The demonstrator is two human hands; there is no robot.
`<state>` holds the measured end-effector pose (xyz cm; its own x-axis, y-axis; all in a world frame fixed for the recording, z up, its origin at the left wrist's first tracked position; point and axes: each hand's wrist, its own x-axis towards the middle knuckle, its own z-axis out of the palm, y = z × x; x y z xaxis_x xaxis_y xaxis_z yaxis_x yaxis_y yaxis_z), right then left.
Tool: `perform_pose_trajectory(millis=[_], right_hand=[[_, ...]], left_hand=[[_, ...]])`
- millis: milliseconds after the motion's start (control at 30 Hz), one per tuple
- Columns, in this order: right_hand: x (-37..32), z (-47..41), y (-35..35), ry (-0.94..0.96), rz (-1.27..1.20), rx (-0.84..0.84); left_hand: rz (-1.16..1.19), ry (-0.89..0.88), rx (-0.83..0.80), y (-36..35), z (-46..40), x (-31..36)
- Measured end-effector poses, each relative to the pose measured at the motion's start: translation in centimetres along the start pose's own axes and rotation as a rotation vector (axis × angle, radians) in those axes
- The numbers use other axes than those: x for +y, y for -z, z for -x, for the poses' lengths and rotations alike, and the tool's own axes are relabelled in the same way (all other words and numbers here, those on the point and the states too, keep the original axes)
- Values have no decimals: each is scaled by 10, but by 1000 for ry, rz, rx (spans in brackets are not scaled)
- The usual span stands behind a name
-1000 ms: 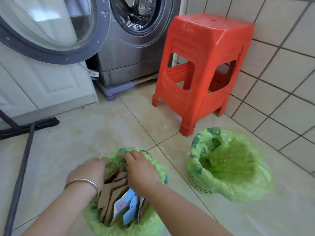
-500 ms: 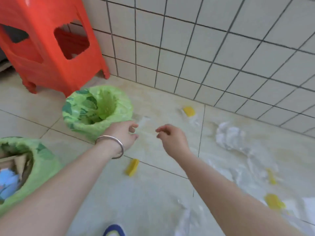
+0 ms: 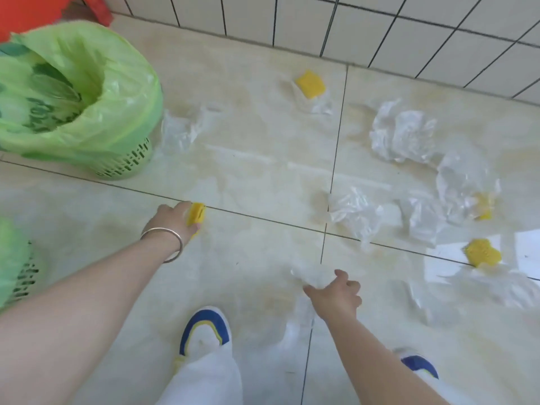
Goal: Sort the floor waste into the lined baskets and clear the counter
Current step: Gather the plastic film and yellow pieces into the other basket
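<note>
Far to your left, the near lined basket shows only as a green edge, and the second lined basket stands open-mouthed beyond it, beside the leg of a red stool. Your left hand is down on the floor tile, fingers curled round a yellow sponge piece that sits right on the grout line; the grip looks closed on it, though the piece seems not yet lifted. Pinch it firmly across its narrow sides and bring it straight up so it doesn't skid on the glossy tile. Further right, your right hand has its fingers bunched into a clear plastic wrapper; it appears to be gathering the film, and I cannot tell whether the hold is secure. Scrunch the film into your palm before you lift, since loose plastic will probably trail or slip. Judging by material, sponge and plastic likely belong in separate baskets, so keep one in each hand. Beyond, more waste lies scattered: another sponge piece near the wall, crumpled plastic bags further right, and a sponge piece at the far right.
</note>
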<state>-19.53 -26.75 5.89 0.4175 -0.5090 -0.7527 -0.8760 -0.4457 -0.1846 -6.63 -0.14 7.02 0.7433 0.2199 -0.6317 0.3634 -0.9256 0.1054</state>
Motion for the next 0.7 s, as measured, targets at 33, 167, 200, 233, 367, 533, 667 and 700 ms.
perform_pose_trajectory(millis=[33,167,200,233,367,533,667,700], right_hand=[[4,-1,-9,-41,-13,16],[11,-17,-37,-21,118,60],[12,-22,-44,13,160,94],[14,-27,-49,55,175,122],[17,-39,-53,205,71,50],[-1,-46,0,398,42,-24],[-11,-61,76,614,206,65],[-5,-65,94,629,235,100]], left_hand=[[40,14,-4,-9,-7,1],[128,23,17,-39,-30,7],[105,18,30,-45,-34,9],[73,13,52,-52,-39,9],[-20,-21,186,-71,-48,6],[79,-25,245,-72,-47,31],[202,-332,154,-73,-31,119],[237,-426,116,-74,-22,149]])
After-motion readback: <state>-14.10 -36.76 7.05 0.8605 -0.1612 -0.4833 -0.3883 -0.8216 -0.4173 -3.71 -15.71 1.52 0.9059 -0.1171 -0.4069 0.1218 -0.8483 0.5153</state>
